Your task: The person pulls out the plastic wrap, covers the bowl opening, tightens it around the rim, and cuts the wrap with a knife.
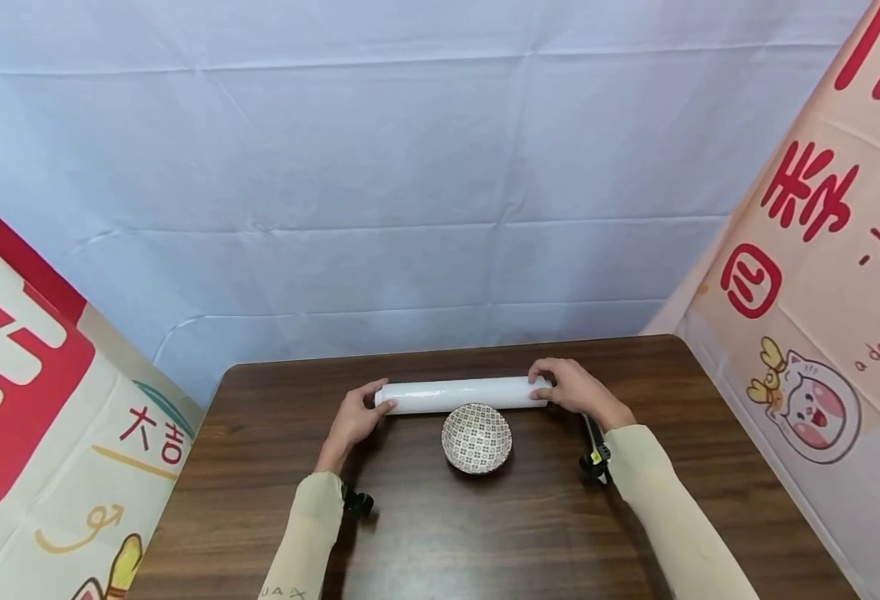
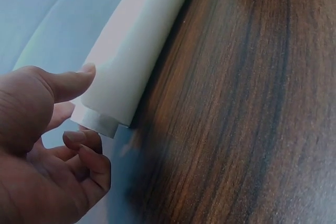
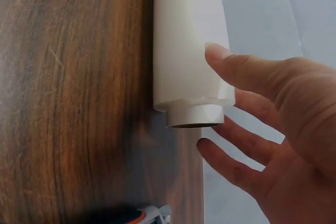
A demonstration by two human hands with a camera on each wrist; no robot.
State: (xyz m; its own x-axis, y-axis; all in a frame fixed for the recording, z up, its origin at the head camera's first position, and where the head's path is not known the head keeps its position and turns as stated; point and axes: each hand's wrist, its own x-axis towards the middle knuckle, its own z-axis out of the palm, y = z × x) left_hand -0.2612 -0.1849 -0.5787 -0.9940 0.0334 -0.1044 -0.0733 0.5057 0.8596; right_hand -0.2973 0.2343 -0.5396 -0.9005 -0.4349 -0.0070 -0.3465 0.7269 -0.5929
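At far left, a red-and-cream banner (image 1: pixel 50 375) hung beside a brown table (image 1: pixel 417 542). A person's left hand (image 1: pixel 353 418), below a pale sleeve (image 1: pixel 312 508), gripped the left end of a white roll (image 1: pixel 458 394), thumb against its side and the other fingers bent around the end, close to the protruding core (image 2: pixel 100 124).

The roll lay crosswise toward the table's far edge. Its glossy wrap appeared smooth and probably slippery, while the straight form and inner core suggested a stiff, fairly light load, hard to break but with an outer layer that could crease. The two ends looked the best places to take hold, with the core stubs offering a grip clear of the wrap.

Just on the near side of the roll, around its middle, sat a patterned bowl (image 1: pixel 477 439); whether the two touched could not be told.

To the right, the right hand (image 1: pixel 575 387) held the other end, thumb on the near side and fingers reaching behind. A pink banner (image 1: pixel 815 275) closed the scene at far right.
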